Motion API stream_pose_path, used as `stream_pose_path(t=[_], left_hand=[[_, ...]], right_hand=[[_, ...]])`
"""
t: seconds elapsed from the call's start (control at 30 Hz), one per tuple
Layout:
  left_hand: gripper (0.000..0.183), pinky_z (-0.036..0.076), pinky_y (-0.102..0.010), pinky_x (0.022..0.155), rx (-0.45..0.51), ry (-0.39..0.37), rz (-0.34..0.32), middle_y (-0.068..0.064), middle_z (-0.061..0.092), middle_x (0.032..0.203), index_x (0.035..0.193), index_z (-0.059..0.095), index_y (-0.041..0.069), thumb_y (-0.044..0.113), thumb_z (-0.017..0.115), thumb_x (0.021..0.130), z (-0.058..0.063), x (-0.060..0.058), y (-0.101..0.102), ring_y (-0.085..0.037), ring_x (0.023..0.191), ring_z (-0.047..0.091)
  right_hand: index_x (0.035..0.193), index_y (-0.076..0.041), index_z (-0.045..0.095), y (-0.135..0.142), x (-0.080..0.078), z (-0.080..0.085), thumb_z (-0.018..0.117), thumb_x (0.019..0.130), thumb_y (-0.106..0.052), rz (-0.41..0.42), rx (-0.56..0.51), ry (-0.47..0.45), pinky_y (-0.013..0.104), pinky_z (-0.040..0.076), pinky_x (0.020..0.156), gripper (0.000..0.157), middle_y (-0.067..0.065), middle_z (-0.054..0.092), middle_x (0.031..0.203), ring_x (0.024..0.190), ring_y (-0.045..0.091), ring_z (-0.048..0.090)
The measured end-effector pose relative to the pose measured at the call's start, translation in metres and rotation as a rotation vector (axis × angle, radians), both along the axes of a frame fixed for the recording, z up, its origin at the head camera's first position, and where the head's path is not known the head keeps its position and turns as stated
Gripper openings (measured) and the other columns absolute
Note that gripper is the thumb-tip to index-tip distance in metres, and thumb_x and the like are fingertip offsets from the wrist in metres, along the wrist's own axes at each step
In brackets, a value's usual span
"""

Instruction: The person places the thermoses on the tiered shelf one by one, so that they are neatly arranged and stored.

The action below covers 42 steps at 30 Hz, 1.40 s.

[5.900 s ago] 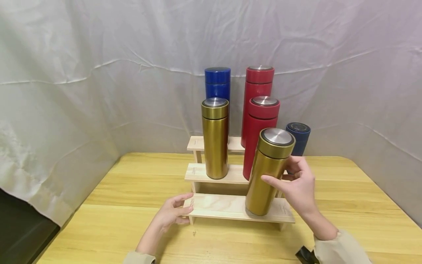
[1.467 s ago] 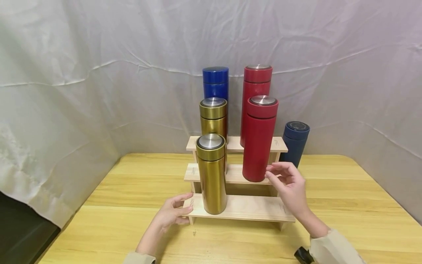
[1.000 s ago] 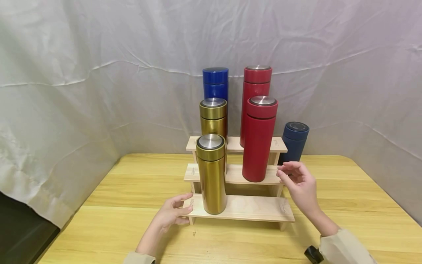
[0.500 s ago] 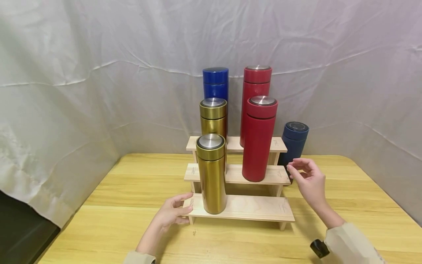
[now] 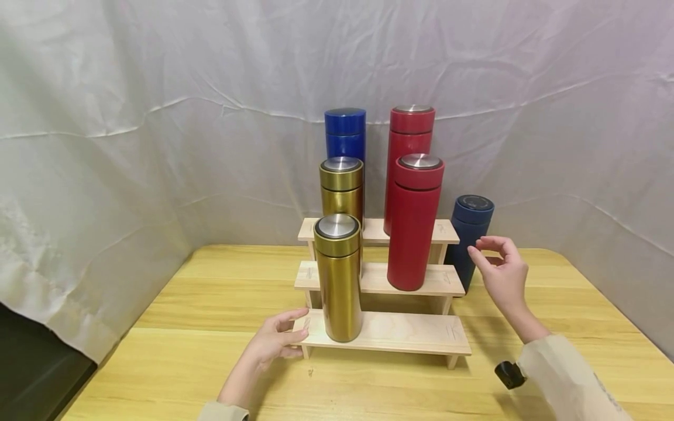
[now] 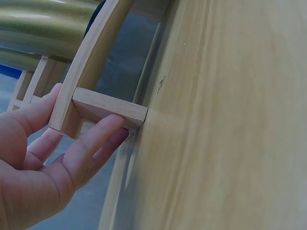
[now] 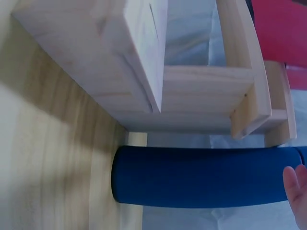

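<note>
My left hand (image 5: 274, 340) grips the left end of the lowest step of a three-tier wooden stand (image 5: 413, 331). In the left wrist view its thumb lies at the plank's edge, its fingers (image 6: 98, 136) against the stand's leg. My right hand (image 5: 504, 278) hovers beside the dark navy thermos (image 5: 470, 240), thumb and fingers curved apart with nothing held. That thermos stands upright on the table, right of the stand. On the lowest step stands a gold thermos (image 5: 339, 298). The middle step bears a second gold thermos (image 5: 342, 196) and a red thermos (image 5: 414, 234).
The top step carries a bright blue thermos (image 5: 344, 137) and another red thermos (image 5: 411, 140), both partly hidden by those in front. A yellowish wooden table (image 5: 210, 304) lies below. Pale cloth (image 5: 237, 58) hangs behind, and a dark object (image 5: 37, 362) sits at the far left.
The front gold thermos, earlier held tilted at the lowest step's right, now stands upright at its left. My right hand has since moved rightward to the navy thermos; my left hand stays put.
</note>
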<state>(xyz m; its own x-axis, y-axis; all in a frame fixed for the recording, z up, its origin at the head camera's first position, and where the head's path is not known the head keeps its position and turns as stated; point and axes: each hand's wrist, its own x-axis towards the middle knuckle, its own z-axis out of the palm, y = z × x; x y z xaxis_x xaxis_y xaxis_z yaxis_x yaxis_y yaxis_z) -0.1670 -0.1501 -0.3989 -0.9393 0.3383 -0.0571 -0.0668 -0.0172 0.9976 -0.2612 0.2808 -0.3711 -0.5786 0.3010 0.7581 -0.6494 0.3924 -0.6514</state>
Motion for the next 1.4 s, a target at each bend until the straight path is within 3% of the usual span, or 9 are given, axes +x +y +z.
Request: stream_pose_path(t=[0.1,0.23,0.43,0.77,0.8,0.93,1.17,1.4], left_hand=[[0.054,0.052,-0.045,0.075,0.003,-0.001,-0.002,-0.045,0.010,0.131,0.130,0.035,-0.009,0.005,0.061,0.084,-0.001,0.000,0.000,-0.045,0.104,0.047],[0.054,0.052,-0.045,0.075,-0.001,0.002,-0.001,-0.045,0.010,0.131,0.130,0.035,-0.009,0.004,0.060,0.084,-0.001,0.000,-0.001,-0.045,0.104,0.047],[0.054,0.052,-0.045,0.075,-0.003,0.001,0.003,-0.045,0.009,0.131,0.130,0.034,-0.009,0.004,0.059,0.084,0.000,0.000,0.000,-0.048,0.108,0.043],[0.054,0.051,-0.046,0.076,0.000,0.003,0.003,-0.044,0.010,0.132,0.131,0.034,-0.009,0.003,0.059,0.084,-0.001,0.000,0.000,-0.051,0.112,0.037],[0.054,0.051,-0.046,0.076,0.000,0.004,0.000,-0.044,0.009,0.132,0.130,0.034,-0.009,0.004,0.059,0.084,-0.001,0.000,-0.001,-0.052,0.112,0.036],[0.055,0.051,-0.045,0.076,0.004,0.006,-0.009,-0.043,0.008,0.133,0.130,0.034,-0.009,0.005,0.060,0.084,-0.002,-0.001,-0.002,-0.053,0.114,0.032],[0.055,0.051,-0.044,0.076,0.009,0.006,-0.012,-0.042,0.011,0.133,0.130,0.034,-0.009,0.005,0.060,0.084,-0.002,-0.001,-0.002,-0.049,0.113,0.037],[0.056,0.052,-0.044,0.076,0.006,0.000,-0.004,-0.040,0.014,0.133,0.130,0.035,-0.008,0.004,0.061,0.083,-0.002,-0.001,-0.001,-0.035,0.101,0.051]], right_hand=[[0.097,0.008,0.056,-0.024,0.028,0.034,0.069,0.075,-0.001,-0.091,0.030,-0.055,0.007,0.045,0.066,0.027,0.001,0.060,0.087,0.082,0.003,0.054],[0.099,0.011,0.053,-0.029,0.033,0.045,0.068,0.074,0.005,-0.162,0.031,-0.111,0.007,0.045,0.066,0.029,0.007,0.058,0.089,0.082,0.001,0.052],[0.107,0.009,0.051,-0.022,0.022,0.042,0.069,0.076,-0.002,-0.195,0.030,-0.174,0.008,0.044,0.067,0.038,0.013,0.056,0.096,0.086,0.007,0.051],[0.129,0.000,0.037,-0.013,0.011,0.041,0.069,0.078,-0.013,-0.155,0.022,-0.407,0.021,0.046,0.082,0.062,0.014,0.048,0.119,0.106,0.025,0.046],[0.131,-0.005,0.037,-0.005,0.001,0.030,0.069,0.078,-0.016,-0.145,0.027,-0.404,0.019,0.046,0.082,0.063,0.012,0.048,0.120,0.107,0.022,0.046],[0.135,-0.006,0.032,0.001,-0.006,0.024,0.070,0.078,-0.018,-0.112,0.013,-0.434,0.027,0.045,0.087,0.070,0.014,0.046,0.124,0.109,0.024,0.045],[0.136,-0.002,0.027,-0.004,-0.005,0.026,0.072,0.076,-0.017,0.001,-0.019,-0.411,0.036,0.042,0.088,0.077,0.022,0.045,0.126,0.109,0.028,0.045],[0.137,-0.001,0.024,-0.007,-0.007,0.026,0.070,0.076,-0.013,0.016,0.084,-0.451,0.016,0.042,0.073,0.078,0.022,0.045,0.120,0.093,0.010,0.045]])
